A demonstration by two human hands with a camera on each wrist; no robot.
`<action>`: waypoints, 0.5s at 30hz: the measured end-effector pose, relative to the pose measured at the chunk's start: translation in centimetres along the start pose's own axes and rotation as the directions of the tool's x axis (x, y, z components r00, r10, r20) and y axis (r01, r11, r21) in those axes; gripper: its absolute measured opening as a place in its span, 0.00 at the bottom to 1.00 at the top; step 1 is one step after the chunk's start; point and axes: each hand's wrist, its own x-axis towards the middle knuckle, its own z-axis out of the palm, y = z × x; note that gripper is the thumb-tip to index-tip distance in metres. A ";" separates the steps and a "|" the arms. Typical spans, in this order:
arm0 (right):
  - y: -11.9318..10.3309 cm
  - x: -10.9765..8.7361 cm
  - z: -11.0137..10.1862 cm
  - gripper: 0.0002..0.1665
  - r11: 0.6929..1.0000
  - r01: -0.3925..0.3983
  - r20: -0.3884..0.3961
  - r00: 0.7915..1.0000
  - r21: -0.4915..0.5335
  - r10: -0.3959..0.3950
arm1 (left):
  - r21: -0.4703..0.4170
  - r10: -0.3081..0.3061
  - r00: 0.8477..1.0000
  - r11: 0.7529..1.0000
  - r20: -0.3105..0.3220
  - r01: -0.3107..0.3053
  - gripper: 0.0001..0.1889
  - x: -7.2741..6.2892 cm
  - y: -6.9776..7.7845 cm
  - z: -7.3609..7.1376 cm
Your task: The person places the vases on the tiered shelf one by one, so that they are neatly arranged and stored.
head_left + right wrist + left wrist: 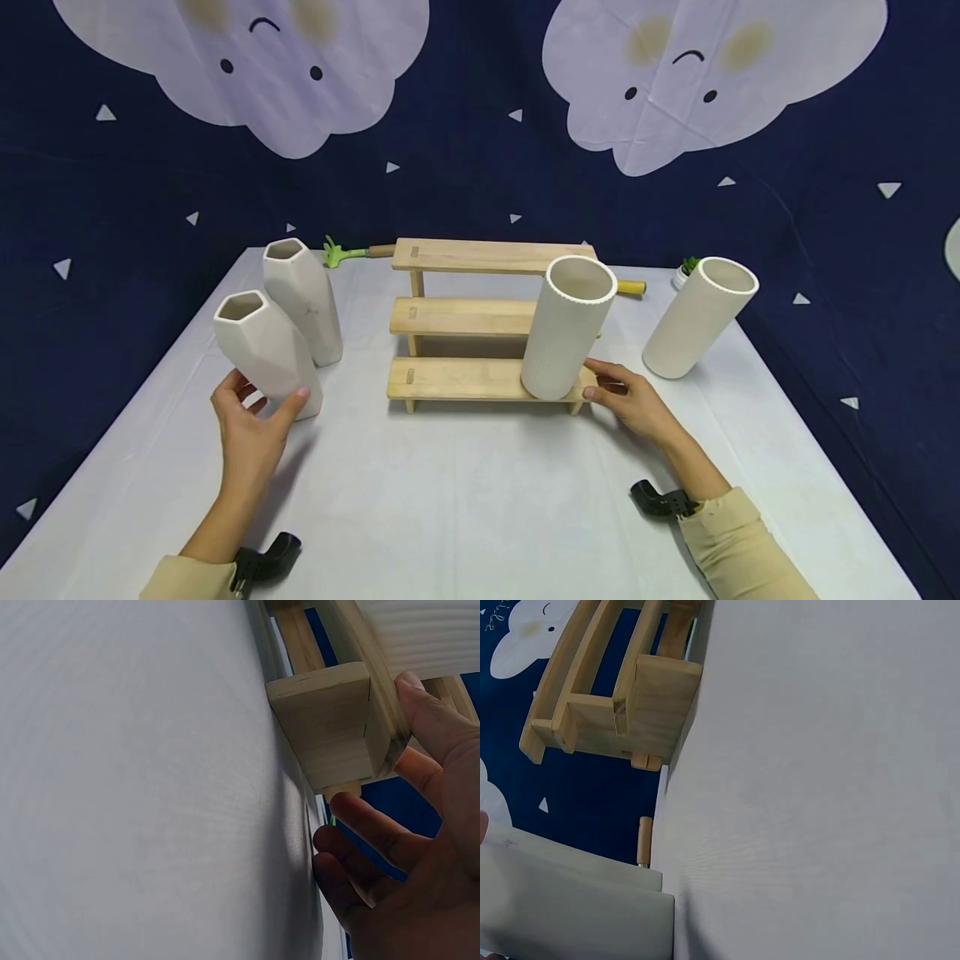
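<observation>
My left hand (251,433) grips a white faceted vase (270,354) low down, thumb to the right and fingers to the left. Just behind it stands a second faceted vase (303,300). At the right end of a three-step wooden stand (457,379), my right hand (626,400) holds the lowest step between thumb and index finger. The right wrist view shows the thumb (424,716) against the board's edge, with the other fingers loosely bent below. A white ribbed cylindrical vase (562,342) stands on that step's right end. In the left wrist view the left hand is mostly out of frame.
Another ribbed cylindrical vase (697,321) stands on the white table (480,508) at the right. Behind it is a small potted plant (686,271). A green hand rake (348,252) and a yellow handle (632,287) lie behind the stand. A dark blue cloth (465,183) hangs at the back.
</observation>
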 end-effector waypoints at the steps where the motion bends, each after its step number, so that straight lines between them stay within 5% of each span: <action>1: 0.0 0.0 0.0 0.31 1.000 0.003 0.000 1.000 0.004 -0.003 | -0.004 -0.004 1.000 1.000 0.006 0.004 0.42 0.1 0.0 0.1; 15: 0.4 0.0 0.1 0.32 1.000 0.005 -0.011 1.000 -0.015 -0.005 | 0.014 -0.071 0.997 0.997 0.037 0.070 0.45 1.3 0.2 0.7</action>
